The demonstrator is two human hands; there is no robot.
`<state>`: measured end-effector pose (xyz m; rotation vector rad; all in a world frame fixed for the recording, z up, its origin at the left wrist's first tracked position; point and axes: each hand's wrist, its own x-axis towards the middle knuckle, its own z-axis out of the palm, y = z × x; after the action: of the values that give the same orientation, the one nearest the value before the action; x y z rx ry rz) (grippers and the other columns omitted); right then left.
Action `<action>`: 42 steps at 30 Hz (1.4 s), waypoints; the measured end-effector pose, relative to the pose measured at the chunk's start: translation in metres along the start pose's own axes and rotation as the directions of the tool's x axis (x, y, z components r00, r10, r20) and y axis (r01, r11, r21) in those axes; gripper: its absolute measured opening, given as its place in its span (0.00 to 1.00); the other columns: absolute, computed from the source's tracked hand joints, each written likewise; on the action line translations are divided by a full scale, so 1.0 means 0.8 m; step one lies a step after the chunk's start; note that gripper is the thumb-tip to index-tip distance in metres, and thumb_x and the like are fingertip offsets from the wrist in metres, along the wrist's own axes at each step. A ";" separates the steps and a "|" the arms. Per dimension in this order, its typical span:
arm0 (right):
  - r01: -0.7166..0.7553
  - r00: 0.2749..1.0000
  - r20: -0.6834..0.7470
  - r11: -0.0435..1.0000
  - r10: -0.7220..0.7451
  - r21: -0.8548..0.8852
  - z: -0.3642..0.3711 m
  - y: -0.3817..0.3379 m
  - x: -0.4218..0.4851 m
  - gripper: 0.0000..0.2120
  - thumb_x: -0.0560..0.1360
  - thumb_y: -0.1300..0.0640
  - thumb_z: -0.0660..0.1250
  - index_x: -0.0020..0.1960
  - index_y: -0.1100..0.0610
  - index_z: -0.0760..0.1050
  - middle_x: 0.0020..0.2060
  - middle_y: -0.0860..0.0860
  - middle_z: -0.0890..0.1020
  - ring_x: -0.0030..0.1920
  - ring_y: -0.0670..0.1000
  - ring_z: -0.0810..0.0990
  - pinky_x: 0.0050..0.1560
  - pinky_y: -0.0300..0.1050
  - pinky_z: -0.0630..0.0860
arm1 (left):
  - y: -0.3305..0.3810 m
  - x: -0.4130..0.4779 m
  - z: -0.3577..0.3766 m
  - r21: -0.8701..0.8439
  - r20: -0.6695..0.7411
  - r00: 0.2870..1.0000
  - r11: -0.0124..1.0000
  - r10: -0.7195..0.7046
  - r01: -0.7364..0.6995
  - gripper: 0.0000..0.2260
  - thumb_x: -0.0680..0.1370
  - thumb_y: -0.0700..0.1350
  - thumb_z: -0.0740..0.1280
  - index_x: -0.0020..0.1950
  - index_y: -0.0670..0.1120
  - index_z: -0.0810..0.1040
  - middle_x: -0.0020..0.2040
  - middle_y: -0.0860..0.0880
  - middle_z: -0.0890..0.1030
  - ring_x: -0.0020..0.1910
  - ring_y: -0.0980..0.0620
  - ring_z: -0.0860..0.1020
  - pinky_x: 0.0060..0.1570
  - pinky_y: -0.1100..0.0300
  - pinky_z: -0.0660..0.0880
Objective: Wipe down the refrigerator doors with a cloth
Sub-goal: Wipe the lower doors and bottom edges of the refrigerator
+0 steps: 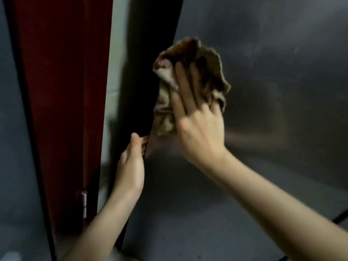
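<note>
Two straight fingers of your right hand press the brown cloth to the refrigerator door; your left hand grips its edge.

It is dim here, and everything looks soft and a little grainy. My right hand and the cloth under it are smeared by motion blur, while my left hand is a bit sharper. The grey refrigerator door gives back a dull sheen, with a pale streak of glare just right of my wrist. Its left edge sinks into black shadow. Toward the margins of my view, straight lines lean and bow.
</note>
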<state>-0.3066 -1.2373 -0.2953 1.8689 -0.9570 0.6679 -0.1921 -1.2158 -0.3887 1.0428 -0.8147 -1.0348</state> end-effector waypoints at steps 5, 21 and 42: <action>0.300 0.915 0.258 0.950 -0.311 0.082 0.042 -0.038 -0.088 0.22 0.70 0.54 0.62 0.62 0.58 0.78 0.57 0.56 0.81 0.51 0.57 0.80 0.54 0.49 0.66 | 0.000 0.004 -0.001 -0.071 -0.074 0.996 0.997 -0.045 0.040 0.16 0.82 0.56 0.50 0.56 0.54 0.75 0.58 0.49 0.79 0.60 0.52 0.75 0.68 0.53 0.67; 0.301 0.911 0.295 0.954 -0.288 0.001 -0.023 0.114 -0.209 0.17 0.79 0.57 0.52 0.65 0.58 0.68 0.44 0.55 0.85 0.40 0.58 0.83 0.41 0.48 0.73 | 0.012 -0.071 0.068 0.687 0.121 0.874 0.595 0.471 -0.416 0.36 0.74 0.49 0.59 0.78 0.44 0.46 0.78 0.42 0.48 0.77 0.44 0.49 0.74 0.47 0.54; -0.069 0.995 -0.086 0.991 0.059 -0.119 -0.098 0.237 -0.236 0.20 0.79 0.52 0.55 0.66 0.61 0.68 0.62 0.60 0.73 0.59 0.62 0.72 0.55 0.54 0.70 | -0.063 -0.101 0.147 0.687 0.638 0.429 -0.221 0.640 -0.692 0.34 0.76 0.55 0.62 0.75 0.38 0.59 0.76 0.36 0.54 0.76 0.37 0.53 0.69 0.34 0.57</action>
<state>-0.5733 -1.1579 -0.3137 1.6973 -0.9858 0.7041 -0.3386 -1.1810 -0.4044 1.1846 -1.9042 0.6760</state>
